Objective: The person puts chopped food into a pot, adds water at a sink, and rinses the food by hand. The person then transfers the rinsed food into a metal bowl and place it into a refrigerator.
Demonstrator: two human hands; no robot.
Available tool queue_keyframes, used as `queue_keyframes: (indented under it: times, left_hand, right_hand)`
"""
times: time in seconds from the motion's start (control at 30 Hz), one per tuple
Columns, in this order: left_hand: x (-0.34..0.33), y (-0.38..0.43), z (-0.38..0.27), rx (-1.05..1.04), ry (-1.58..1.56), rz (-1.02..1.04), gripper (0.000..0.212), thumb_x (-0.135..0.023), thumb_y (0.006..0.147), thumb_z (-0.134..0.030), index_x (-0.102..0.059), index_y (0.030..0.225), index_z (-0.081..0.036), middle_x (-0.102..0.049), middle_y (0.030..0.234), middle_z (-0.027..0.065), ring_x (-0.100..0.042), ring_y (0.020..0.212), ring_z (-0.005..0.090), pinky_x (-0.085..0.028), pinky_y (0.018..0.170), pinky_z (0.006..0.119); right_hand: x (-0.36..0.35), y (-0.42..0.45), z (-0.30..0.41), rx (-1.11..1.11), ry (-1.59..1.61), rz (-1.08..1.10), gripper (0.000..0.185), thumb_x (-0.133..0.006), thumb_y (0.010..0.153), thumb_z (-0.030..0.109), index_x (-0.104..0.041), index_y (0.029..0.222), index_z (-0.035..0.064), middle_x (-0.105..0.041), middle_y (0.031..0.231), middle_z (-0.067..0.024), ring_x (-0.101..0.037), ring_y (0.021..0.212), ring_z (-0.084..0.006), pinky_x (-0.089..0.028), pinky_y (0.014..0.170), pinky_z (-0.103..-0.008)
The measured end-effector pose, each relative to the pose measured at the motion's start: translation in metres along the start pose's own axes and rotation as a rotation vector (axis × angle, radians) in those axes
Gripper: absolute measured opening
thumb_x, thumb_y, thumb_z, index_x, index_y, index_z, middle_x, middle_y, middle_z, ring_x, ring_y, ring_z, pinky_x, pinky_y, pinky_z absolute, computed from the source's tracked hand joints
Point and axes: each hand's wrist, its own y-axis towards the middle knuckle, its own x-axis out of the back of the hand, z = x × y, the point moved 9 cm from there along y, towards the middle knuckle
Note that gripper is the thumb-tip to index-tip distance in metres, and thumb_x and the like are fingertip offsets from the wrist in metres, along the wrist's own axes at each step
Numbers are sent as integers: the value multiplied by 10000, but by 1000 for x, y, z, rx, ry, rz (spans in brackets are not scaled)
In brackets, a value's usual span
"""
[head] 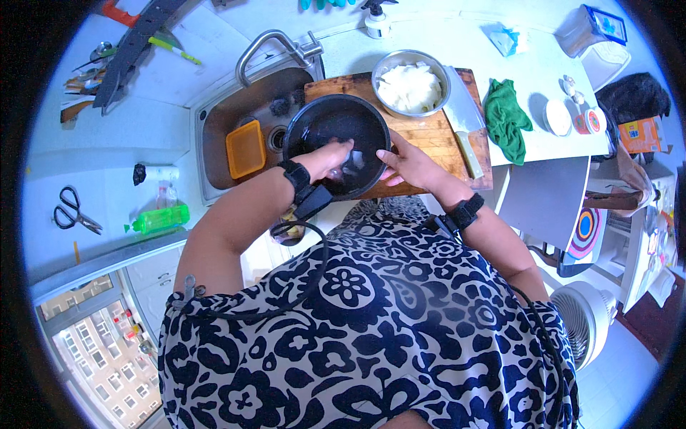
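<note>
A dark round bowl sits partly over the sink's edge and partly over the wooden cutting board. My left hand reaches down inside it with curled fingers, beside a few pale pieces at the bottom. Whether those fingers hold a piece is hard to see. At the bowl's right rim, my right hand grips with its thumb at the edge and fingers beneath. Behind it on the board stands a steel bowl heaped with white slices. A cleaver lies along the board's right side.
Left of the bowl is a steel sink with a curved faucet and an orange plastic basin. A green cloth, a white round container and garlic bulbs lie rightward. Scissors and a green bottle are far left.
</note>
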Motion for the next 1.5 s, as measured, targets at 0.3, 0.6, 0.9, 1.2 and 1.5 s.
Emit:
queue_keyframes:
  times: [0.3, 0.6, 0.9, 1.2, 1.5]
  left_hand:
    - [-39, -8, -34, -103, -93, 88, 290, -367, 889, -278, -534, 999, -68, -552, 798, 51, -524, 668, 174, -426, 528, 302]
    - [-49, -16, -47, -320, 1164, -50, 259, -509, 771, -141, -634, 949, -2, -598, 977, 209, -580, 913, 330, -444, 783, 365]
    - [-23, -19, -59, -761, 1241, -148, 130, -583, 721, -197, -662, 810, -144, -542, 909, 106, -499, 986, 272, -362, 904, 418]
    - [-35, -8, -32, -229, 648, 52, 276, -440, 808, -167, -562, 993, -3, -592, 834, 143, -561, 716, 250, -439, 668, 357]
    - [-48, -16, -18, -121, 320, 272, 181, -486, 786, -152, -563, 879, -18, -539, 764, 61, -508, 662, 164, -400, 589, 296]
  right_hand:
    - [3, 1, -1, 25, 5, 0, 475, -457, 901, 195, -252, 1320, 106, -568, 953, -112, -608, 680, -150, -531, 561, -271]
    - [4, 3, -4, 13, -20, -4, 489, -458, 902, 194, -238, 1327, 97, -566, 972, -121, -614, 691, -153, -532, 556, -266]
    - [2, 0, -2, 3, 16, -5, 511, -463, 901, 193, -216, 1344, 128, -578, 942, -106, -604, 684, -144, -535, 570, -270]
    - [0, -2, 1, -16, -26, 10, 530, -462, 907, 224, -201, 1359, 133, -558, 975, -100, -586, 779, -152, -534, 632, -276]
    - [0, 1, -2, -28, -33, 11, 496, -458, 909, 214, -229, 1339, 118, -552, 993, -96, -588, 773, -151, -533, 630, -273]
